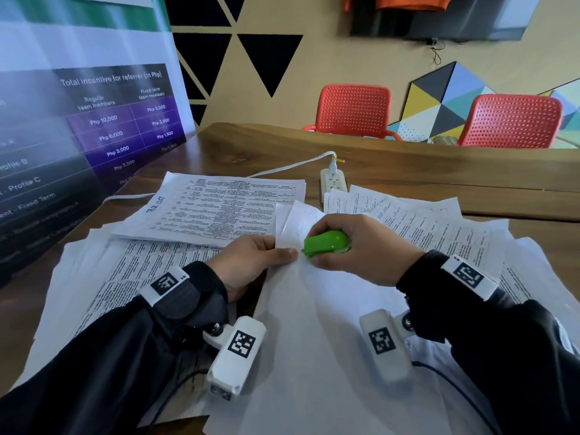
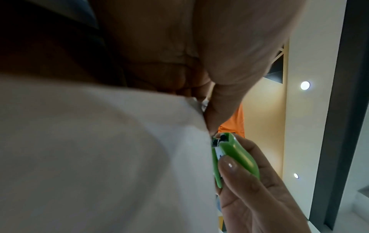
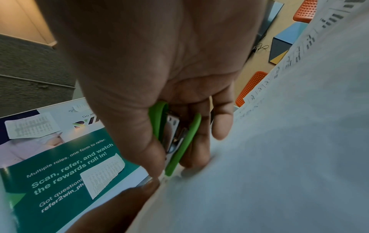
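A small green stapler (image 1: 326,243) sits in my right hand (image 1: 354,246), thumb under it and fingers curled over its top. Its mouth is at the upper left corner of a set of blank-side-up white sheets (image 1: 314,324) lying in front of me. My left hand (image 1: 254,262) pinches that same corner between thumb and fingers, right beside the stapler. In the left wrist view the stapler (image 2: 235,157) bites on the paper's edge (image 2: 139,149). In the right wrist view the green stapler (image 3: 179,141) with its metal inside shows between my thumb and fingers.
Several printed sheets (image 1: 207,208) lie spread over the wooden table (image 1: 408,171). A white power strip (image 1: 333,183) with a cable lies behind the papers. A large printed banner (image 1: 78,136) stands at the left. Two red chairs (image 1: 354,109) stand beyond the table.
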### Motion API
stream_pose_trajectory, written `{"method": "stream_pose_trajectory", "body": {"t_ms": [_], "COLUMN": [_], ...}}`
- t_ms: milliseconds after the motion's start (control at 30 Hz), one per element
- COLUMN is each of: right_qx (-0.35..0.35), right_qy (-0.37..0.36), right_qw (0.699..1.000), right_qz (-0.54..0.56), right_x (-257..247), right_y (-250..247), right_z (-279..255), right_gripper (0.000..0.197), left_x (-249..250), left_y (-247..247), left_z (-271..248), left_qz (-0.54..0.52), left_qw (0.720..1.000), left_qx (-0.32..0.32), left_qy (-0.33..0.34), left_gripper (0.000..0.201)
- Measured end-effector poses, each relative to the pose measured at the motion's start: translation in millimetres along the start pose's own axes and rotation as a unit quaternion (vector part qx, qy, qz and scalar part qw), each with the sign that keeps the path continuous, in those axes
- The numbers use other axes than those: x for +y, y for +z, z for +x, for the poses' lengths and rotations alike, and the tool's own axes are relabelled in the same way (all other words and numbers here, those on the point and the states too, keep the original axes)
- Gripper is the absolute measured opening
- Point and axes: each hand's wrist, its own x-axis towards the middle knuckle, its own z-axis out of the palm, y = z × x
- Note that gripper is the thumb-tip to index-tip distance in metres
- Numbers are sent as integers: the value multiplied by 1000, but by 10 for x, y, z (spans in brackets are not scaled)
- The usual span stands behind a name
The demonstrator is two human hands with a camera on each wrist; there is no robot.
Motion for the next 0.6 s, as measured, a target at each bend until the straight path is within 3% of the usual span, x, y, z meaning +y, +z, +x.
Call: {"method": "stream_pose_trajectory", "body": {"t_ms": [400,600], "right_qx": [5,1], "right_qy": [-26,-30], "right_qw": [999,998], "right_qz": [-37,-63], "right_x": [-47,-57], "right_y": [25,39], "right_z": [-48,-63], "right_gripper": [18,17], "left_x": [33,39], "left_y": [5,7], "left_z": [-73,-84], "left_qz": [-73,-66], "left_qw": [997,998], "left_qx": [-35,-17], "left_qy": [5,13], "left_gripper": [25,17]}}
